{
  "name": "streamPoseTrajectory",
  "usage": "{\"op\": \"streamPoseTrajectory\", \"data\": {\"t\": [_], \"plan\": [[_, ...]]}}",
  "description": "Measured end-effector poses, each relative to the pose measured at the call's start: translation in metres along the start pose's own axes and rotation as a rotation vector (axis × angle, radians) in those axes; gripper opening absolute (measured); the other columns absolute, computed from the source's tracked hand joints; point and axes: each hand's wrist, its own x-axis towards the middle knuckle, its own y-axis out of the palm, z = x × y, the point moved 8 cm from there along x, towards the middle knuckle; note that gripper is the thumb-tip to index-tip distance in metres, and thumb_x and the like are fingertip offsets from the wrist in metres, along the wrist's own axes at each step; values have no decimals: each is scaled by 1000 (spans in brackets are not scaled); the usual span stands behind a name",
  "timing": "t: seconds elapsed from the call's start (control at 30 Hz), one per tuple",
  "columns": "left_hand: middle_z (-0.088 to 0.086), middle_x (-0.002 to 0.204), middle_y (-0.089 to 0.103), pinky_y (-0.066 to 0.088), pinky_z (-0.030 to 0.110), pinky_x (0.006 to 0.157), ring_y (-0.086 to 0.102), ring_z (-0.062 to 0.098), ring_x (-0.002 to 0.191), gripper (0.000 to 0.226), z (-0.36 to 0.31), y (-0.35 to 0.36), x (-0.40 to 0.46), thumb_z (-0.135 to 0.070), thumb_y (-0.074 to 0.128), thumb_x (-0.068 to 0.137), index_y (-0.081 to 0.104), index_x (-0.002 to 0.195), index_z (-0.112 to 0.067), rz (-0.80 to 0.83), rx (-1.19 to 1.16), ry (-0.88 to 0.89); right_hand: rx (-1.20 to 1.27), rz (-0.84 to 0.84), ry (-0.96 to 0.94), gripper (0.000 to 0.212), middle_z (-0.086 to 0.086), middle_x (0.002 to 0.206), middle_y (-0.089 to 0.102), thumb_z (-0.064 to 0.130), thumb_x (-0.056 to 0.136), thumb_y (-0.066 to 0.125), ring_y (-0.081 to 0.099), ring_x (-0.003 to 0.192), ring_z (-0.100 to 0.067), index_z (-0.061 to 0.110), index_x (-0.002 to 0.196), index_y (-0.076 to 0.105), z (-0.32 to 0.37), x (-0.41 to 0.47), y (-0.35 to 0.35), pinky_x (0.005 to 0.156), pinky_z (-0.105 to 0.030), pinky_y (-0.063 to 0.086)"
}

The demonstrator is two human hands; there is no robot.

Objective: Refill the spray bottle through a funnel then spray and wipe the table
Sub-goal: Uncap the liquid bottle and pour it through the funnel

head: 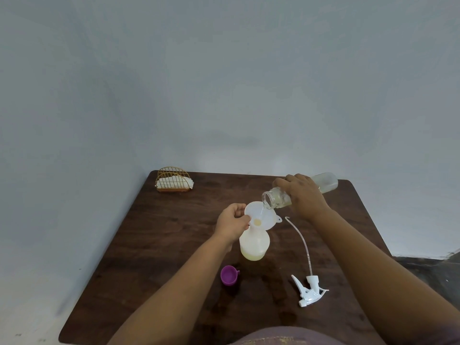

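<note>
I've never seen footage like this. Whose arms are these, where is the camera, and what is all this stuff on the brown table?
There is no machine here: these are a person's two bare arms, filmed by one wide-angle camera worn on their head, looking forward and down.

The left hand steadies a white funnel that sits in the neck of a pale spray bottle. The right hand grips a clear bottle, tipped so a thin stream runs into the funnel. Yellowish liquid shows at the bottom of the spray bottle.

On the wooden table lie the white trigger sprayer with its long tube, unscrewed, a small purple cap, and, at the far corner, a golden wire holder with white napkins.
</note>
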Motion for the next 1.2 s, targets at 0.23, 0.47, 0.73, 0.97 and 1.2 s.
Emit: {"op": "streamPoseTrajectory", "data": {"t": [0.23, 0.47, 0.73, 0.97, 1.2], "plan": [[-4, 111, 67, 58, 36, 86, 65, 15, 100, 30, 0, 2, 1, -10, 61, 89, 61, 118, -19, 9, -19, 6, -6, 7, 8, 42, 4, 88, 59, 12, 67, 70, 53, 84, -22, 27, 104, 58, -3, 0, 0, 83, -34, 42], [-5, 108, 68, 58, 34, 83, 66, 16, 98, 23, -1, 4, 0, -10, 60, 89, 62, 109, -23, 14, -25, 9, -14, 10, 9, 44, 5, 87, 59, 14, 66, 71, 53, 83, -22, 29, 104, 57, -6, 0, 4, 82, -34, 42], [-6, 102, 68, 58, 38, 84, 67, 17, 94, 20, -2, 4, -2, -10, 60, 89, 61, 97, -29, 12, -25, 13, -4, 3, -9, 43, 5, 85, 58, 16, 64, 74, 54, 80, -22, 27, 102, 59, -3, 1, 0, 80, -34, 43], [-7, 103, 68, 59, 39, 86, 66, 14, 94, 20, -2, 3, -2, -11, 60, 89, 61, 102, -27, 15, -23, 5, -19, 7, -9, 43, 3, 86, 59, 16, 65, 73, 54, 82, -24, 26, 104, 60, -2, 1, -1, 81, -34, 42], [-4, 108, 67, 58, 32, 84, 66, 14, 95, 27, -2, 2, 0, -9, 60, 90, 61, 115, -19, 13, -37, 5, -1, -10, -10, 41, 3, 84, 58, 14, 65, 72, 53, 81, -24, 25, 103, 61, 1, 2, -4, 82, -35, 42]]}}
